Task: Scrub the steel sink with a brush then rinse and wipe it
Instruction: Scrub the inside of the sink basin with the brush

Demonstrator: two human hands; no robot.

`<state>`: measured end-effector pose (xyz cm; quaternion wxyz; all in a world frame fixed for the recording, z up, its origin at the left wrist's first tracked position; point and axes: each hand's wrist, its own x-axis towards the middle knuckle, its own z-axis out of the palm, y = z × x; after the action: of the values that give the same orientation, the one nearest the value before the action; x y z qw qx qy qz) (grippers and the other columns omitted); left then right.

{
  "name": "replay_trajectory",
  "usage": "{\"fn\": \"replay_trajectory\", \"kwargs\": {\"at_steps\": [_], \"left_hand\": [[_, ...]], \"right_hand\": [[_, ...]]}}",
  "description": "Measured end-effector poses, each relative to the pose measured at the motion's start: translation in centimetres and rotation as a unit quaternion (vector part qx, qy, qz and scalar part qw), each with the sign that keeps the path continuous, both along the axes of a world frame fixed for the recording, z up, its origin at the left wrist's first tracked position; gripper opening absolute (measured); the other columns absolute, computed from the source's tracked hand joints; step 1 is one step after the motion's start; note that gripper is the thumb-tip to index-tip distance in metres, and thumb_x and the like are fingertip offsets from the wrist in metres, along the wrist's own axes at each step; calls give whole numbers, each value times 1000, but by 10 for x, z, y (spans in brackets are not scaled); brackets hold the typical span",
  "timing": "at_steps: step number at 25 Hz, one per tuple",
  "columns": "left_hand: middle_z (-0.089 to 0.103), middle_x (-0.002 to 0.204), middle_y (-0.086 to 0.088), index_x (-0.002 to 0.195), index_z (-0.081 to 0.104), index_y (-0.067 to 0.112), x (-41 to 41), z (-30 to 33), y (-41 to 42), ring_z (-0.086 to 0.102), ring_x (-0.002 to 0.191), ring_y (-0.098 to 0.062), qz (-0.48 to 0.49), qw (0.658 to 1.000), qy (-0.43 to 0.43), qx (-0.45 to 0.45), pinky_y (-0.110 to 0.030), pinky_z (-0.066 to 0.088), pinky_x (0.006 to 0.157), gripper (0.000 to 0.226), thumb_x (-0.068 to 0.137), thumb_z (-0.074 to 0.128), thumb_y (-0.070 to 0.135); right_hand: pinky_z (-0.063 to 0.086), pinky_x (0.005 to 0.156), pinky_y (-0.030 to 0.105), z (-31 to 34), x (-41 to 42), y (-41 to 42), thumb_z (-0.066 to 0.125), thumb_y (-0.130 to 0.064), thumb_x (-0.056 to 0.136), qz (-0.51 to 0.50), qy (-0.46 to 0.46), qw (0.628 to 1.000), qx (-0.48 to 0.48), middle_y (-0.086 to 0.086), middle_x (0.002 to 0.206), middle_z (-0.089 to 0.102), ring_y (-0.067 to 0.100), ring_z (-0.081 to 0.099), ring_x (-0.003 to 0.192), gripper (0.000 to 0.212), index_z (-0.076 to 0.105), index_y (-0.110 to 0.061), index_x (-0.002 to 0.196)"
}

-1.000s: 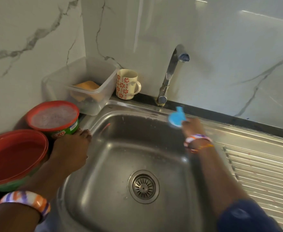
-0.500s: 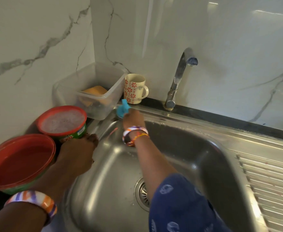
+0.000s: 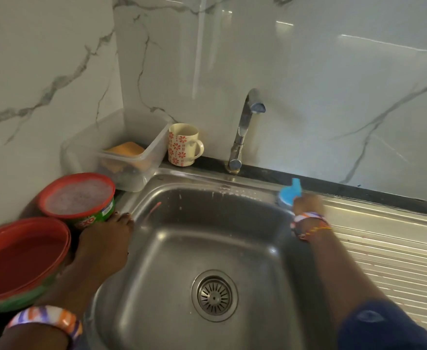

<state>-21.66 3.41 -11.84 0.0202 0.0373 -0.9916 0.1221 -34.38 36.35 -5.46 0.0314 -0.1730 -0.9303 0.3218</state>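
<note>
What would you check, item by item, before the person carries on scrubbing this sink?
1. Brush in hand: ok. The right hand grips the blue brush at the back right corner of the sink.
2. Sink steadied: ok. The left hand rests on the left rim.
3. Tap off while scrubbing: ok. No water runs from the tap.
4. Basin free of dishes: ok. Only the drain strainer shows in it.
5. Soap within reach: ok. The open soap tub sits by the left hand.
6. Bristles soapy enough: cannot tell, they are hidden and blurred.
</note>
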Motion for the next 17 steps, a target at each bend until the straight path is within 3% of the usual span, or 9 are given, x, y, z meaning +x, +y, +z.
{"fn": "replay_trajectory", "kwargs": {"at_steps": [2, 5, 8, 12, 17], "left_hand": [[31, 149, 5, 144, 27, 21, 0, 2, 1, 38, 134, -12, 0, 1000, -2, -9, -29, 45, 101, 65, 88, 53, 37], [37, 145, 5, 143, 27, 23, -1, 2, 3, 48, 126, -14, 14, 1000, -2, -4, -26, 48, 92, 64, 87, 55, 39], [40, 143, 4, 143, 28, 23, 0, 6, 3, 51, 124, -15, 20, 1000, 5, 17, -28, 50, 93, 66, 86, 57, 40], [26, 152, 3, 148, 19, 22, 0, 11, 4, 40, 134, -14, 20, 1000, -14, 5, -27, 43, 100, 72, 89, 54, 42], [34, 148, 4, 144, 29, 20, 9, 12, 8, 39, 133, -13, 8, 1000, -5, 18, -28, 45, 99, 67, 86, 55, 42]], "right_hand": [[50, 66, 31, -7, 4, -65, 36, -11, 97, 52, -9, 997, -48, 22, 123, 58, 33, 59, 112, 35, 53, 3, 125], [45, 95, 33, -23, 6, -165, 35, -10, 97, 169, 22, 982, -86, 16, 129, 57, 30, 54, 120, 36, 52, -4, 128], [44, 98, 35, -26, -3, -201, 37, -14, 97, 252, 0, 961, -111, 14, 129, 58, 29, 55, 119, 36, 53, -6, 128], [50, 74, 31, -27, -17, -106, 38, -14, 96, 176, 12, 983, -45, 19, 118, 64, 32, 61, 108, 34, 59, -3, 120], [44, 91, 37, -8, -10, 34, 40, -8, 96, -28, 32, 999, 21, 28, 121, 59, 39, 56, 113, 34, 58, 9, 120]]}}
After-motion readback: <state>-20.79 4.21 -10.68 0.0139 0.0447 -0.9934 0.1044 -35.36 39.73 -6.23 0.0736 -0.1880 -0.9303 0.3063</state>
